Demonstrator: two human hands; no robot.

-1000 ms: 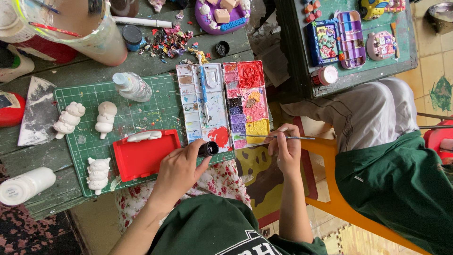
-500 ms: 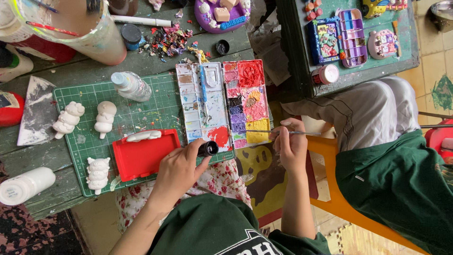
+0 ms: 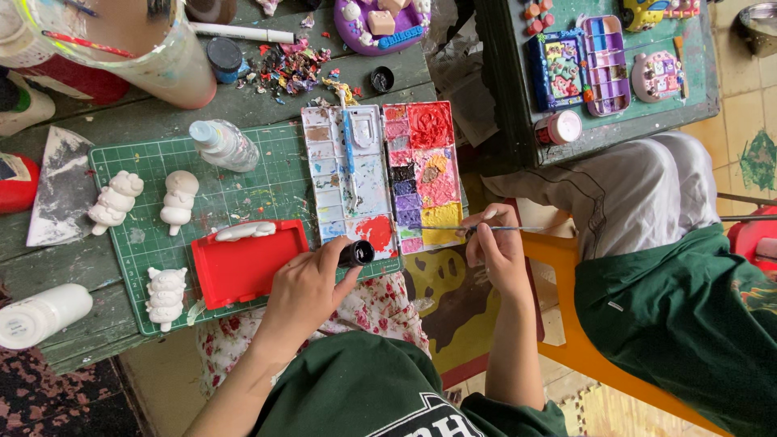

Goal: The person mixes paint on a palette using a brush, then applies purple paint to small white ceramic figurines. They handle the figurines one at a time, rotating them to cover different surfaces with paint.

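Left hand (image 3: 303,287) fingers wrapped round small black bottle (image 3: 354,254); right hand (image 3: 495,247) pinches thin brush (image 3: 453,229) mid-handle over palette (image 3: 421,174); light, stiff, probably slippery.

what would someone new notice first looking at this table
The paint palette, thick with red, pink, purple and yellow, sits at the table's near edge, with the right hand holding a thin brush at its corner. The left hand grips a small black bottle beside a red tray on the green cutting mat.
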